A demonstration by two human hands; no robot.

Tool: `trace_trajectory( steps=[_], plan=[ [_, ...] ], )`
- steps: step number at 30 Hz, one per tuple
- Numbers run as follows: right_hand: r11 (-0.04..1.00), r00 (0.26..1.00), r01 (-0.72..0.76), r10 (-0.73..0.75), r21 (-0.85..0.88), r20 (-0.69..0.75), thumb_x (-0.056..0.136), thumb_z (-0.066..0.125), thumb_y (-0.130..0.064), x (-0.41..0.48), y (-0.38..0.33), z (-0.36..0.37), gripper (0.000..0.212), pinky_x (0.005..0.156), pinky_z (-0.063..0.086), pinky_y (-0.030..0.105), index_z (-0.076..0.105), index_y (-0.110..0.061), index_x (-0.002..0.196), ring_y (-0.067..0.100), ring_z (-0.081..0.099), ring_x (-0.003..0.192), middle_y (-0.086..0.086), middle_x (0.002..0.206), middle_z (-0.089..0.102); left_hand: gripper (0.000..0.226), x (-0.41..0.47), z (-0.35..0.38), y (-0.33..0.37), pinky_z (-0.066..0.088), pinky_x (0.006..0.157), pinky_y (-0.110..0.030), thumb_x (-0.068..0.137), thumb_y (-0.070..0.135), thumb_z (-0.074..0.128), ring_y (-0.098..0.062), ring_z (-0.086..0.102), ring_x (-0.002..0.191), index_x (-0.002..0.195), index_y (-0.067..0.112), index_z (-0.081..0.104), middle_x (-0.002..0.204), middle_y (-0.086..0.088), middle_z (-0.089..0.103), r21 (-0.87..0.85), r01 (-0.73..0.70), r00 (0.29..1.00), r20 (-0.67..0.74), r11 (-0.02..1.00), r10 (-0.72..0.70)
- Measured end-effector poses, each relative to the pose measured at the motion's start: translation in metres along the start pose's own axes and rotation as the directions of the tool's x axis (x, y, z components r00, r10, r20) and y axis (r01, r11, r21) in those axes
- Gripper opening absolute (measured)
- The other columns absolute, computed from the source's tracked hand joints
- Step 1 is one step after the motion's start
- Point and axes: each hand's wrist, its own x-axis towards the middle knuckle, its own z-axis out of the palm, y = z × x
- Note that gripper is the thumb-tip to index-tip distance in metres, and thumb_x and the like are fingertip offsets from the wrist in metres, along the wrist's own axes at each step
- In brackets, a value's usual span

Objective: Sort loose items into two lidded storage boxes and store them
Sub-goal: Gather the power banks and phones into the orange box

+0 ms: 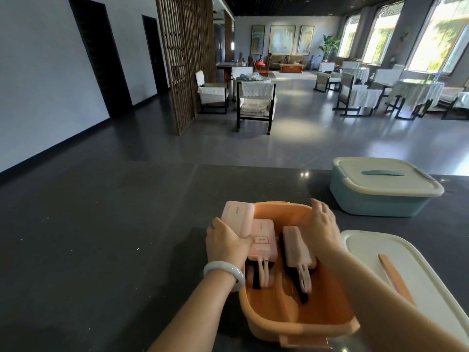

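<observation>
Bench (253, 184) of dark polished stone, viewed from above the person's hands. An open orange plastic storage box (299, 323) stands at the near edge, right of centre. The left hand (227, 241), with a pale stone-like bangle (223, 274) on its wrist, grasps a pale pink rectangular power bank (237, 217) by its near end. This item is tilted over the box's left rim, not yet inside. The right hand (323, 221) lies on the box's far right corner, fingers bent over the rim and gripping it. Inside the box lie a labelled pink power bank (262, 240) and a plain pink power bank (298, 246), each with a looped cord, resting on dark items (300, 294) too shadowed to identify. A cream plastic lid with an orange strap handle (406, 250) lies flat just beside the box, at the near right corner. A closed pale blue plastic storage box with a cream lid (375, 204) sits at the far right edge, apart from the orange one.
</observation>
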Motion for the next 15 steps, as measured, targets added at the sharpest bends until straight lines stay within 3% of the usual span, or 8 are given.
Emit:
trace_trajectory(
  steps=[4, 7, 9, 11, 13, 14, 15],
  plan=[
    [0.988, 0.983, -0.152, 0.152, -0.011, 0.104, 0.097, 0.051, -0.032, 0.009, 0.035, -0.013, 0.06, 0.107, 0.034, 0.045, 0.028, -0.01, 0.148, 0.031, 0.036, 0.135, 0.015, 0.148, 0.036, 0.081, -0.009, 0.007, 0.025, 0.059, 0.079, -0.037, 0.067, 0.056, 0.078, -0.019, 0.057, 0.105, 0.125, 0.021, 0.035, 0.118, 0.0, 0.048, -0.045, -0.056, 0.996, 0.061, 0.997, 0.059],
    [0.979, 0.959, -0.19, 0.169, 0.074, 0.225, 0.101, 0.041, -0.039, 0.003, 0.049, -0.005, 0.054, 0.1, 0.04, 0.043, 0.027, -0.015, 0.147, 0.032, 0.047, 0.126, 0.014, 0.143, 0.045, 0.09, -0.016, 0.021, 0.046, 0.057, 0.085, -0.041, 0.064, 0.058, 0.08, -0.02, 0.056, 0.108, 0.133, 0.024, 0.032, 0.12, 0.002, 0.048, -0.181, 0.058, 0.973, 0.229, 0.982, -0.015],
    [0.965, 0.958, -0.206, 0.165, 0.162, 0.236, 0.103, 0.034, -0.037, 0.0, 0.056, 0.0, 0.053, 0.101, 0.04, 0.042, 0.021, -0.021, 0.152, 0.029, 0.047, 0.127, 0.01, 0.145, 0.044, 0.076, -0.02, 0.034, 0.057, 0.057, 0.082, -0.036, 0.075, 0.058, 0.072, -0.016, 0.059, 0.096, 0.133, 0.024, 0.036, 0.111, 0.005, 0.053, -0.205, 0.112, 0.955, 0.291, 0.972, -0.049],
    [0.937, 0.955, -0.244, 0.189, 0.249, 0.227, 0.104, 0.03, -0.038, -0.001, 0.061, 0.001, 0.046, 0.092, 0.049, 0.032, 0.028, -0.026, 0.148, 0.018, 0.056, 0.112, 0.003, 0.135, 0.052, 0.054, -0.026, 0.044, 0.065, 0.056, 0.077, -0.032, 0.09, 0.053, 0.055, -0.013, 0.06, 0.085, 0.132, 0.022, 0.04, 0.103, 0.004, 0.057, -0.151, 0.111, 0.954, 0.293, 0.982, -0.063],
    [0.929, 0.959, -0.25, 0.199, 0.274, 0.199, 0.104, 0.03, -0.04, -0.002, 0.062, 0.0, 0.033, 0.06, 0.049, 0.009, 0.043, -0.031, 0.134, 0.0, 0.06, 0.08, -0.01, 0.108, 0.061, 0.044, -0.031, 0.054, 0.074, 0.053, 0.084, -0.035, 0.098, 0.042, 0.044, -0.02, 0.061, 0.094, 0.133, 0.016, 0.042, 0.111, -0.003, 0.059, -0.076, 0.063, 0.951, 0.306, 0.995, -0.037],
    [0.922, 0.958, -0.259, 0.209, 0.288, 0.194, 0.104, 0.03, -0.04, -0.003, 0.061, -0.001, 0.029, 0.053, 0.046, 0.007, 0.046, -0.033, 0.127, -0.003, 0.059, 0.074, -0.011, 0.105, 0.061, 0.042, -0.033, 0.059, 0.079, 0.05, 0.091, -0.037, 0.1, 0.036, 0.041, -0.025, 0.059, 0.104, 0.134, 0.011, 0.041, 0.119, -0.009, 0.058, -0.054, 0.043, 0.946, 0.322, 0.998, -0.023],
    [0.912, 0.956, -0.266, 0.207, 0.313, 0.209, 0.104, 0.031, -0.041, -0.004, 0.059, -0.002, 0.029, 0.062, 0.049, 0.008, 0.046, -0.032, 0.127, -0.002, 0.06, 0.081, -0.007, 0.114, 0.061, 0.041, -0.035, 0.064, 0.083, 0.048, 0.095, -0.038, 0.101, 0.032, 0.039, -0.028, 0.057, 0.109, 0.135, 0.009, 0.039, 0.124, -0.012, 0.056, -0.052, 0.048, 0.935, 0.352, 0.997, -0.026]
  ],
)
